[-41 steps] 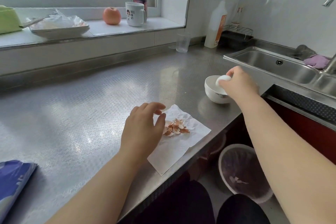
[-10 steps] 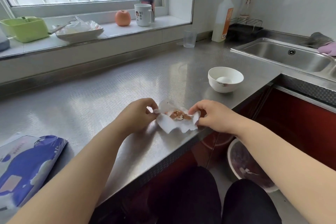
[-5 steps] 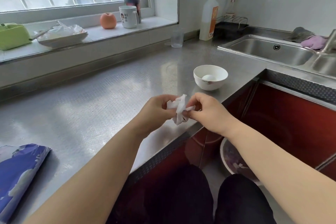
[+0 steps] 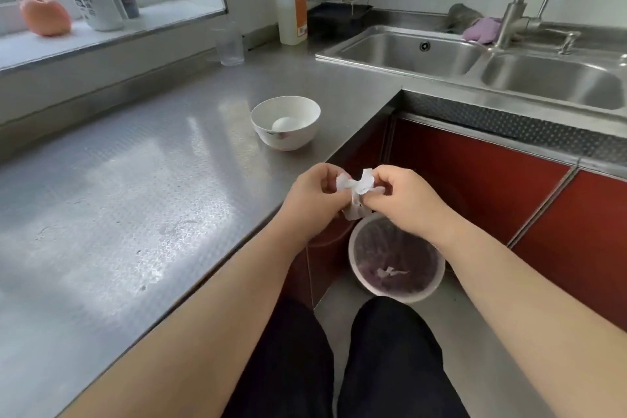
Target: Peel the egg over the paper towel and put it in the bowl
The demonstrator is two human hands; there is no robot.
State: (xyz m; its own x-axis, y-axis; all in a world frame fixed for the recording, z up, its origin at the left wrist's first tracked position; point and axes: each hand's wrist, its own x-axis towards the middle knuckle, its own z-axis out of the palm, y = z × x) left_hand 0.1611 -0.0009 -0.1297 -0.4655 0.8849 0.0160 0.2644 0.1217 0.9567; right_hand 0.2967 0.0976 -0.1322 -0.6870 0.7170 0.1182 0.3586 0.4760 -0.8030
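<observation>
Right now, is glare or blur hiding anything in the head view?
Head view: window glare washes the steel countertop; the orange fruit and white mug are motion-smeared; wide-angle bends the edges; the peeled white egg in the white bowl stays readable.

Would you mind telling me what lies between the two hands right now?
In the head view, a crumpled white paper towel sits between the left hand and right hand; both pinch it, above the round waste bin.

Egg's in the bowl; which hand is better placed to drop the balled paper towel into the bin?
Right, probably. Both hands pinch the paper towel, but the right hand sits above the bin; the left hand sits nearer the counter edge.
</observation>
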